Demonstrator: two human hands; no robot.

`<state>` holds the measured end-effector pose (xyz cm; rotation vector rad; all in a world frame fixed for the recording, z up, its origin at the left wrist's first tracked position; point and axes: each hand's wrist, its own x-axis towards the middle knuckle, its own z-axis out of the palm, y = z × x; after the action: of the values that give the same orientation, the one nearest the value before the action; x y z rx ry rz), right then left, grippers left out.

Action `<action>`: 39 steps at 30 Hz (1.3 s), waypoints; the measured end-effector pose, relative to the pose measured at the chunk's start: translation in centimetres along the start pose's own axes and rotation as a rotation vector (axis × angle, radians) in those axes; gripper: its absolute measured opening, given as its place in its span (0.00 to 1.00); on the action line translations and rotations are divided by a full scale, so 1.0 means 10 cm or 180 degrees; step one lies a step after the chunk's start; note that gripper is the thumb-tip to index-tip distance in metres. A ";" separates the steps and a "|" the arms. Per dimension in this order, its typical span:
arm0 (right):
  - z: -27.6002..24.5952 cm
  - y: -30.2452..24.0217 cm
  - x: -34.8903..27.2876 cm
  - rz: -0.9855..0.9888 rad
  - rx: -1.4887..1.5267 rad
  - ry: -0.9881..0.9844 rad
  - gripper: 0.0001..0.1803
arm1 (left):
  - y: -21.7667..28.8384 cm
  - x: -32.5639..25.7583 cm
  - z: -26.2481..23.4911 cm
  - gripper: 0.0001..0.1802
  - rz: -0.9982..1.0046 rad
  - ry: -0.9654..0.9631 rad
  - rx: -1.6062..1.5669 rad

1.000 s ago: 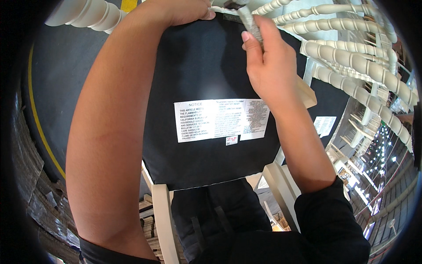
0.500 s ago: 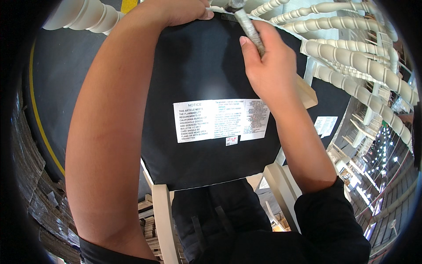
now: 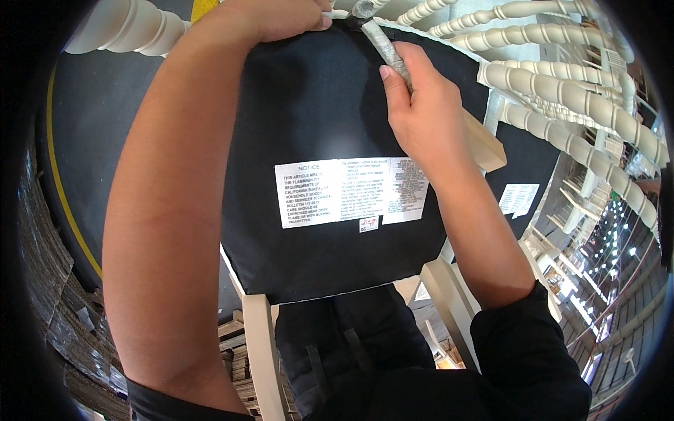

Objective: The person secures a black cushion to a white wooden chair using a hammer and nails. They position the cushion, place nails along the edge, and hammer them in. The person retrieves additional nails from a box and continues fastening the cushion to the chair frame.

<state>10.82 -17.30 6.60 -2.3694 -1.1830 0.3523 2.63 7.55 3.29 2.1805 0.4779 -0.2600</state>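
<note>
Before me is the black underside of an upholstered chair seat (image 3: pixel 302 119), with a white printed label (image 3: pixel 351 191) across its middle. My right hand (image 3: pixel 432 116) is wrapped round the tape-covered handle of a hammer (image 3: pixel 384 48). The hammer's head is at the far edge of the seat, a little right of my left fingertips. My left hand (image 3: pixel 284 19) lies over that far edge with its fingers pinched together. Something small and pale shows at the fingertips, too small to name. The rest of that hand's fingers is hidden.
Several cream turned chair legs (image 3: pixel 562 84) crowd the right side, and another turned leg (image 3: pixel 137 27) stands at the upper left. Cream frame posts (image 3: pixel 261 344) rise near me. A second black seat (image 3: pixel 537 158) is on the right; stacked cardboard (image 3: pixel 53 281) lines the left.
The hammer and my right hand have shifted slightly left, and more of the hammer's head shows beside my left fingertips. My left hand stays at the far edge.
</note>
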 end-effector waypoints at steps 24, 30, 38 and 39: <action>0.02 -0.12 -0.01 -0.0232 -0.0628 -0.0281 0.11 | -0.02 -0.06 -0.08 0.22 -0.0238 -0.0030 0.0136; -0.20 -0.30 -0.02 -0.0300 0.0829 0.0622 0.12 | -0.15 -0.05 -0.01 0.22 -0.0253 0.0010 -0.0115; -0.04 -0.24 -0.04 -0.0231 0.0162 -0.0020 0.11 | -0.11 -0.01 -0.03 0.23 -0.0324 -0.0260 0.0025; -0.12 -0.32 -0.02 -0.0326 0.0394 0.0262 0.11 | -0.09 -0.04 -0.06 0.23 -0.0292 -0.0196 0.0054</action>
<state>9.02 -16.14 9.33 -2.1873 -1.2035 0.2826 1.90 8.47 3.14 2.1631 0.5435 -0.3815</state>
